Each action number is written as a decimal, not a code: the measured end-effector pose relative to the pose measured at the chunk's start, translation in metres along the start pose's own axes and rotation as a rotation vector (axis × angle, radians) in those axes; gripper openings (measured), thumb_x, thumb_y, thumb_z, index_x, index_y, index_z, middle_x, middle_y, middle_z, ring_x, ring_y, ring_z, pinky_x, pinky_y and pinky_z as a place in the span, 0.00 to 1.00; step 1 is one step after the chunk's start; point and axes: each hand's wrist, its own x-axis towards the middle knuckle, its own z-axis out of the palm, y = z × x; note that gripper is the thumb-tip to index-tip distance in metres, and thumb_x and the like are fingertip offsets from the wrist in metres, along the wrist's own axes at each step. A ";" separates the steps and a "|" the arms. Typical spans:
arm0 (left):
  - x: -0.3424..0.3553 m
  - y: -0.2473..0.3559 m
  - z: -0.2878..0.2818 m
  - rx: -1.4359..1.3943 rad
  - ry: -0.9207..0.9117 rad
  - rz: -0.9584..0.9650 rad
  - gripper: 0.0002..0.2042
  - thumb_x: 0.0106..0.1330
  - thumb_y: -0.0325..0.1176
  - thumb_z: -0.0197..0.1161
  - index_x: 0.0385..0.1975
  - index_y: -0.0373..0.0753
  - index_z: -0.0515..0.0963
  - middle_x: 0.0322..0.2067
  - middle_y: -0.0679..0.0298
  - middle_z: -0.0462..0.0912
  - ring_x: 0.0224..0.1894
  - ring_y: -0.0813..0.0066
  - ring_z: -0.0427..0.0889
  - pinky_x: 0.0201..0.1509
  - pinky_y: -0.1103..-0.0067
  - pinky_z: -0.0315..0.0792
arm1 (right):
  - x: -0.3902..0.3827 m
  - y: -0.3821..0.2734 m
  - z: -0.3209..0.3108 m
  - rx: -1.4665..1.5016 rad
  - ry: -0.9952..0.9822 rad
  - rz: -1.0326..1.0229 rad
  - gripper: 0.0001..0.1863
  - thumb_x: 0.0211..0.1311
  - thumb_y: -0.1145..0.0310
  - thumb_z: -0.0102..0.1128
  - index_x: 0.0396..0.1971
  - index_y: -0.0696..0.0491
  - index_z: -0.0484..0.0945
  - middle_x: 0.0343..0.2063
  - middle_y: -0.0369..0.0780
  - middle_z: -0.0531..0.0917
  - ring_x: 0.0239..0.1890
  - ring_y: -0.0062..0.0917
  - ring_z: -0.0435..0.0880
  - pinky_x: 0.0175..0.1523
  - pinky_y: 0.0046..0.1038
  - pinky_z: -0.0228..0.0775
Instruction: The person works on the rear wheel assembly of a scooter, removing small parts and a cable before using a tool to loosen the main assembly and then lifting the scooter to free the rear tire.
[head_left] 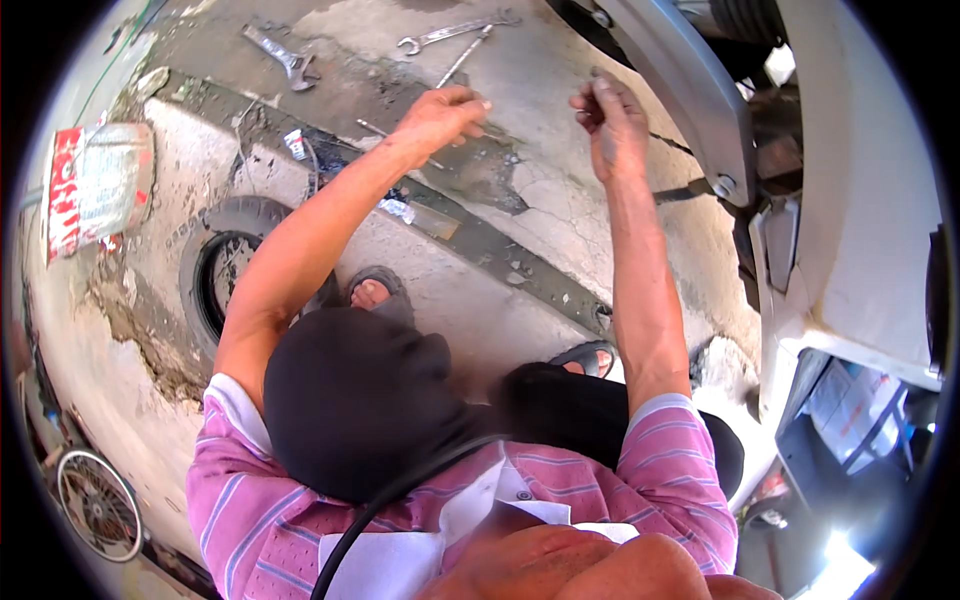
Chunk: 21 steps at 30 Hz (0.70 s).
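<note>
My left hand (pixel 447 118) reaches out over the concrete, its fingers bent and pressed together. A metal rod (pixel 466 56) lies just beyond it, and a thinner rod (pixel 372 128) shows beside the wrist. My right hand (pixel 612 125) is raised level with it, fingers curled in toward the thumb, the fingertips darkened with grime. A gap separates the two hands. Whatever either hand pinches, if anything, is too small or hidden to make out. Farther off lie an open-ended wrench (pixel 455 34) and an adjustable wrench (pixel 283 58).
Close on the right stands a vehicle with a grey metal arm (pixel 690 85) and pale body panel (pixel 870 200). A small tyre (pixel 205 265) lies by my left foot. A red-and-white bucket (pixel 100 190) is at far left, a spoked wheel (pixel 100 505) at lower left. A shallow channel crosses the floor.
</note>
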 end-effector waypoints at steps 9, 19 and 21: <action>-0.001 0.025 -0.020 0.070 0.048 0.161 0.24 0.70 0.46 0.66 0.58 0.34 0.78 0.45 0.62 0.86 0.45 0.75 0.85 0.47 0.77 0.77 | -0.006 -0.020 0.031 -0.131 -0.065 -0.013 0.15 0.71 0.63 0.64 0.49 0.58 0.83 0.36 0.37 0.88 0.35 0.20 0.87 0.40 0.22 0.77; 0.013 -0.037 -0.078 0.805 0.321 0.150 0.13 0.63 0.43 0.66 0.41 0.42 0.84 0.41 0.51 0.86 0.44 0.48 0.84 0.52 0.64 0.77 | -0.030 -0.069 0.055 -0.490 -0.086 -0.296 0.13 0.69 0.71 0.65 0.48 0.61 0.83 0.36 0.40 0.88 0.39 0.21 0.86 0.48 0.23 0.78; 0.002 -0.059 -0.072 0.862 0.366 0.215 0.13 0.63 0.42 0.66 0.40 0.41 0.84 0.41 0.52 0.85 0.45 0.47 0.83 0.53 0.62 0.76 | -0.038 -0.092 0.063 -0.539 -0.046 -0.483 0.12 0.67 0.71 0.69 0.48 0.58 0.85 0.39 0.40 0.88 0.42 0.21 0.86 0.52 0.24 0.78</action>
